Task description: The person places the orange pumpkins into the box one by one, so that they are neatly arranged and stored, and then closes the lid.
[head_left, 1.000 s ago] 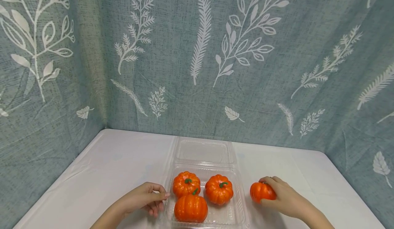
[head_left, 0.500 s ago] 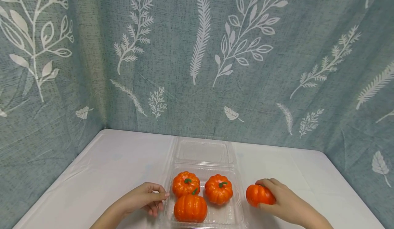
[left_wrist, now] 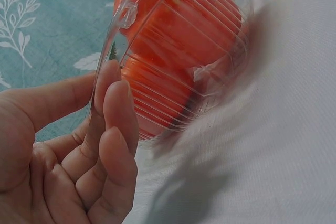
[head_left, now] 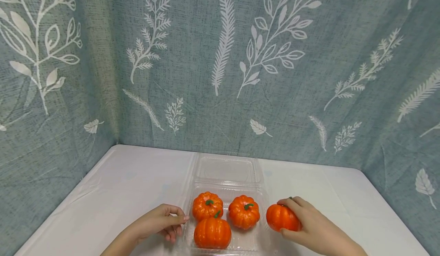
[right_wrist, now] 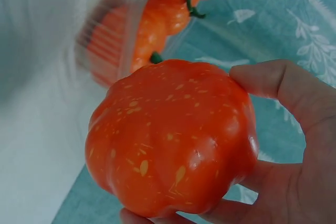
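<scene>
A clear plastic clamshell container (head_left: 245, 244) lies with its lid folded back, three small orange pumpkins with green stems in its base: one back left (head_left: 207, 206), one on the right (head_left: 244, 212), one in front (head_left: 212, 234). My left hand (head_left: 161, 223) pinches the container's left rim between thumb and fingers; the left wrist view shows the rim (left_wrist: 113, 35) from the side. My right hand (head_left: 314, 225) grips a fourth pumpkin (right_wrist: 170, 140), thumb on one side and fingers round the other. In the head view this pumpkin is by the container's right wall, seemingly raised off the table.
The transparent lid (head_left: 228, 169) lies flat behind the base. Under everything is a white-covered table (head_left: 137, 175). Blue-green cloth (head_left: 199, 107) with white leaf prints hangs behind it and along both sides.
My right hand has carried its pumpkin leftward, from apart on the table's right to beside the container's right wall. The left hand and the three pumpkins in the container have stayed put.
</scene>
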### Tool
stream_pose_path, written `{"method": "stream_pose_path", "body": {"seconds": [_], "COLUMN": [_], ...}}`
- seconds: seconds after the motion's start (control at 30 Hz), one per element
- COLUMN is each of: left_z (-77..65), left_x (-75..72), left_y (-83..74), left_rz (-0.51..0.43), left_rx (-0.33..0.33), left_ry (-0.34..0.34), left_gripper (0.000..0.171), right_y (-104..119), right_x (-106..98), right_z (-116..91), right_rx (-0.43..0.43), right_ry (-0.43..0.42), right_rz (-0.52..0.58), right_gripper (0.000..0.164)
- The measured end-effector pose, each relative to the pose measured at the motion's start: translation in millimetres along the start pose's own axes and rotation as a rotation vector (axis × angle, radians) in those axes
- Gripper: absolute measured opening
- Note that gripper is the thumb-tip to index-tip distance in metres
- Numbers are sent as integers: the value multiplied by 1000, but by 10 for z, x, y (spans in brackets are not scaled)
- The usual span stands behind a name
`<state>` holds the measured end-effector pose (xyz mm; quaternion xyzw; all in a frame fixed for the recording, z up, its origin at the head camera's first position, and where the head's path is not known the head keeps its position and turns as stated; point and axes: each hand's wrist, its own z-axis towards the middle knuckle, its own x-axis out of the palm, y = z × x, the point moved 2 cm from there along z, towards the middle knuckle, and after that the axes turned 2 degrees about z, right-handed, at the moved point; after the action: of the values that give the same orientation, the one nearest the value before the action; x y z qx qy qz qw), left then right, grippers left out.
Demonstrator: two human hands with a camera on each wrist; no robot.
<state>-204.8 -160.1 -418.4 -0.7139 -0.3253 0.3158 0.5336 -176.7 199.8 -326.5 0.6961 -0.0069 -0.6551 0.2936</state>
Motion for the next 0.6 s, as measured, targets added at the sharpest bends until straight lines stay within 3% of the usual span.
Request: {"method": "stream_pose_path", "body": {"seconds": [0.33, 0.6], "left_z": [19, 5], "left_x": [-23, -15], "left_y": [4, -4], "left_rz": [6, -6], "left_rx": [-2, 0], "left_ry": [1, 9], "left_gripper": [24, 23], "right_y": [236, 368], "right_x": [43, 115], "right_z": [62, 155], "right_rx": [-30, -56], "right_ry": [45, 151], "right_rz": [80, 180], "right_gripper": [48, 44]}}
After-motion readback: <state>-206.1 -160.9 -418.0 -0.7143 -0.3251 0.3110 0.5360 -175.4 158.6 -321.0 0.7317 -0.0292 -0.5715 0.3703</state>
